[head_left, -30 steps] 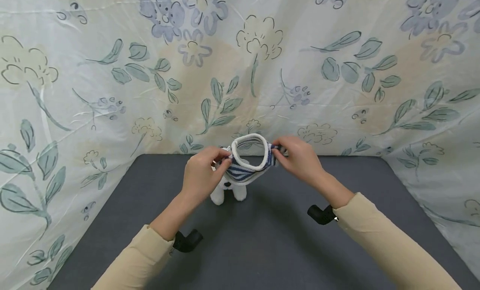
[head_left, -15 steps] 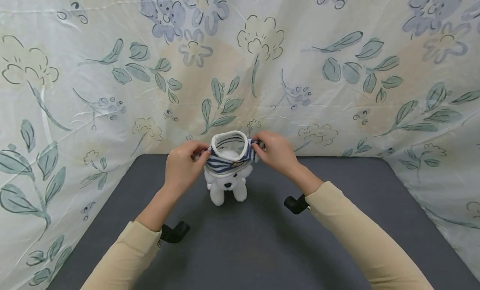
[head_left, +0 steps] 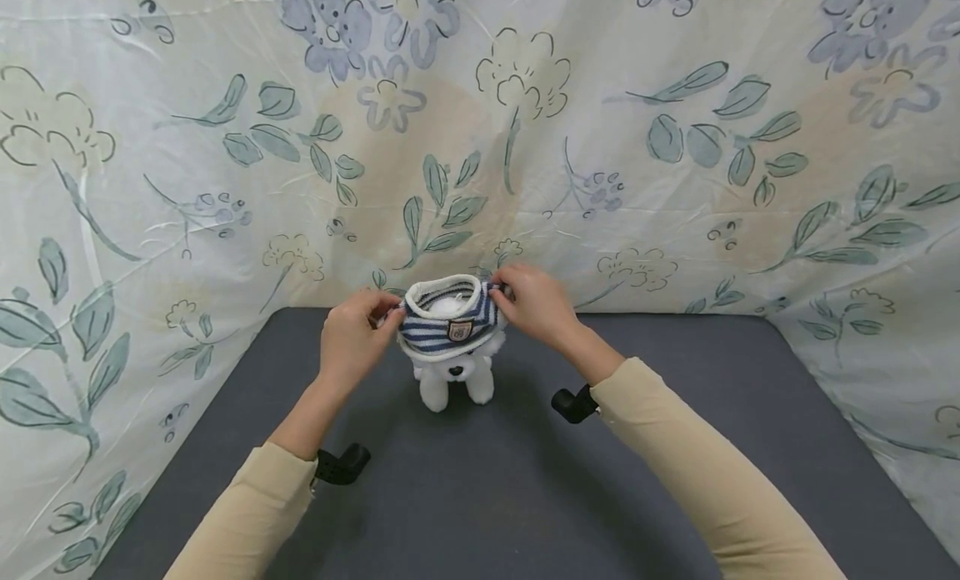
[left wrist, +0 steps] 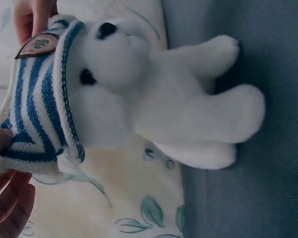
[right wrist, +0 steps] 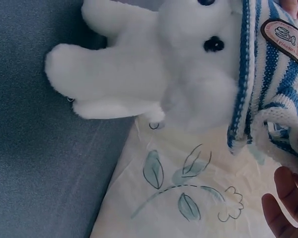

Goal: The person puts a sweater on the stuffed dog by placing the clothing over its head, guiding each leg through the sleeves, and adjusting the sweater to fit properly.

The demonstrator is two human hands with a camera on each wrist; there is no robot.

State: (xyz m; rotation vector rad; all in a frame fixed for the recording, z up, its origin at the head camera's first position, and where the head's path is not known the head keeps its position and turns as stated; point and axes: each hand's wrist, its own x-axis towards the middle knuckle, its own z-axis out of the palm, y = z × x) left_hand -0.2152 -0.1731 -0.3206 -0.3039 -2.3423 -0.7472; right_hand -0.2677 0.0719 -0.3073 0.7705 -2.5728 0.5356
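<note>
On the table is a toy dog, garment atop.

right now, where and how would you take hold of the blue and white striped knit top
I'd likely pinch the knit top by its sleeves, coming in from both sides: they stick out to either side, beyond the head of the white plush dog, and gripping there, as the left hand and right hand do, leaves the collar uncovered.

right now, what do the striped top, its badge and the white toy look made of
Striped top: matt knitted yarn; individual stitches show.
Badge: probably woven or printed cloth, matt; it looks flat, with fine lettering and a dark border.
White toy: soft matt plush, likely synthetic; its surface looks fuzzy.
</note>
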